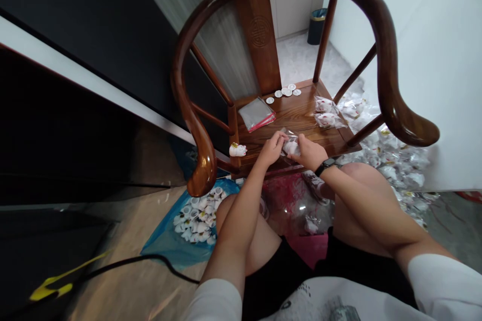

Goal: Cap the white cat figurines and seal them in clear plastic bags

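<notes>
My left hand [273, 147] pinches the left edge of a small clear plastic bag [290, 133] above the front of the wooden chair seat. On the bag's other side, my right hand [311, 153] has its fingers closed on it. A white figurine [292, 147] shows inside the bag, its details hard to make out. To the left, a white lucky cat figurine [238, 150] lies on the seat's edge. Beyond my hands lies a stack of clear bags [256, 113] with red edges. Several round white discs [286, 92] are at the seat's back, and bagged figurines [327, 112] at its right.
A curved chair armrest [387, 60] rings the seat. Many bagged figurines [399, 165] are heaped on the floor at right. Loose white figurines [199, 215] fill a blue plastic sheet [161, 241] at lower left. A black cable [150, 258] crosses the floor; a bin [316, 30] stands behind.
</notes>
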Motion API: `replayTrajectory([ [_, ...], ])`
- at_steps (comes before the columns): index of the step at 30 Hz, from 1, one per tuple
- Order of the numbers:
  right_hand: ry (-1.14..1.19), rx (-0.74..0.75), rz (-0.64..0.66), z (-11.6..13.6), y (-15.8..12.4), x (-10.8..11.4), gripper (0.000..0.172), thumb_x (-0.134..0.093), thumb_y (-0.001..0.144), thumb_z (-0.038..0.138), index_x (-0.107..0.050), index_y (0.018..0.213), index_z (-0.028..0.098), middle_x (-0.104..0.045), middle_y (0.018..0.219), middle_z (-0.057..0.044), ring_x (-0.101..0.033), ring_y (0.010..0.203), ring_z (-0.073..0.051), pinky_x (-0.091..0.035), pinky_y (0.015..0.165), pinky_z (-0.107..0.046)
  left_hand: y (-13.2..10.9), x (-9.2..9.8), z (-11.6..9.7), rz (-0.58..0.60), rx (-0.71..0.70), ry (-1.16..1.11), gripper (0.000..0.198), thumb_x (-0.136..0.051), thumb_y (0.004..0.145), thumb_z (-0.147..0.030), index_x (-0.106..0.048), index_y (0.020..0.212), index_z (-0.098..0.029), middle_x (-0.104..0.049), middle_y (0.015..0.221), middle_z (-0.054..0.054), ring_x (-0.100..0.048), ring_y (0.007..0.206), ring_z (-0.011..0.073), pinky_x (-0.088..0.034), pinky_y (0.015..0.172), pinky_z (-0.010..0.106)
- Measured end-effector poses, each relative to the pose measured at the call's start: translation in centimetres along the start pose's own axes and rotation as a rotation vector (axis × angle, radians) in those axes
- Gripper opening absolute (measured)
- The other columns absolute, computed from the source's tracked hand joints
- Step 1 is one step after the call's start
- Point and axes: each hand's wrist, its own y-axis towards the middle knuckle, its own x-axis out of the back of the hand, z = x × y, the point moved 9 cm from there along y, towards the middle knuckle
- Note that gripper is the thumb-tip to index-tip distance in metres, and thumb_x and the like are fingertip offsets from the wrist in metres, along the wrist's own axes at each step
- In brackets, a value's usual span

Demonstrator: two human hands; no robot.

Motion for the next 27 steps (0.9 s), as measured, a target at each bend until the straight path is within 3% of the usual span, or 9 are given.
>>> replayTrajectory([
  [2,0.008,-0.02,-0.013,-0.2,0.3,-0.2,0.053,-0.073,0.093,0.056,-0.053,0.124,0.018,-0.078,0.112,-0.018,-0.077,0.096,-0.035,-0.05,0.075,-0.037,-0.2,-0.2,-0.4,0.025,-0.023,-0.016,0.02,-0.057,0.105,-0.035,-0.065,0.119,-0.024,-0.08,0.118,0.007,-0.076,0.111,0.0214,-0.058,0.1,0.037],
  [6,0.019,0.016,-0.002,-0.2,0.7,-0.8,0.04,-0.067,0.097,0.052,-0.06,0.117,0.018,-0.076,0.115,-0.017,-0.076,0.1,-0.032,-0.051,0.078,-0.035,-0.6,-0.5,-1.7,0.062,-0.112,0.1,0.034,-0.078,0.09,-0.032,-0.068,0.121,-0.022,-0.078,0.123,0.008,-0.074,0.115,0.0244,-0.057,0.105,0.039],
  [10,0.049,0.129,0.063,0.1,0.5,-1.3,0.042,-0.07,0.095,0.057,-0.066,0.112,0.018,-0.076,0.114,-0.015,-0.074,0.104,-0.031,-0.053,0.086,-0.036,-0.6,-0.2,-2.3,0.06,-0.122,0.201,0.029,-0.067,0.095,-0.023,-0.07,0.125,-0.023,-0.077,0.126,0.008,-0.072,0.119,0.0245,-0.055,0.11,0.041],
  [14,0.069,0.289,0.146,0.8,-0.7,-1.6,0.042,-0.064,0.102,0.045,-0.064,0.134,0.018,-0.075,0.128,-0.015,-0.073,0.115,-0.03,-0.053,0.098,-0.039,-0.6,0.3,-2.8,0.038,-0.15,0.231,0.035,-0.067,0.096,-0.022,-0.068,0.13,-0.023,-0.074,0.132,0.009,-0.07,0.124,0.026,-0.053,0.113,0.043],
  [19,-0.025,0.355,0.252,1.1,-1.6,-3.0,0.054,-0.063,0.102,0.041,-0.058,0.149,0.016,-0.065,0.148,-0.019,-0.068,0.128,-0.034,-0.053,0.105,-0.042,-0.6,0.1,-2.9,0.078,-0.199,0.274,0.045,-0.072,0.091,-0.02,-0.066,0.135,-0.022,-0.07,0.139,0.011,-0.066,0.131,0.0286,-0.05,0.118,0.045],
  [23,-0.083,0.353,0.28,1.4,-1.9,-3.6,0.05,-0.064,0.101,0.046,-0.064,0.143,0.02,-0.062,0.15,-0.018,-0.073,0.118,-0.032,-0.056,0.098,-0.04,-0.5,0.3,-3.1,0.037,-0.211,0.324,0.047,-0.063,0.092,-0.012,-0.065,0.138,-0.021,-0.068,0.14,0.011,-0.062,0.136,0.0279,-0.047,0.121,0.045],
  [27,-0.143,0.347,0.237,1.8,-2.2,-2.9,0.048,-0.062,0.102,0.046,-0.066,0.14,0.017,-0.067,0.138,-0.019,-0.074,0.113,-0.034,-0.057,0.09,-0.041,-0.6,0.3,-2.5,0.011,-0.163,0.398,0.068,-0.076,0.087,-0.024,-0.056,0.152,-0.021,-0.054,0.156,0.015,-0.051,0.148,0.0342,-0.042,0.127,0.051],
])
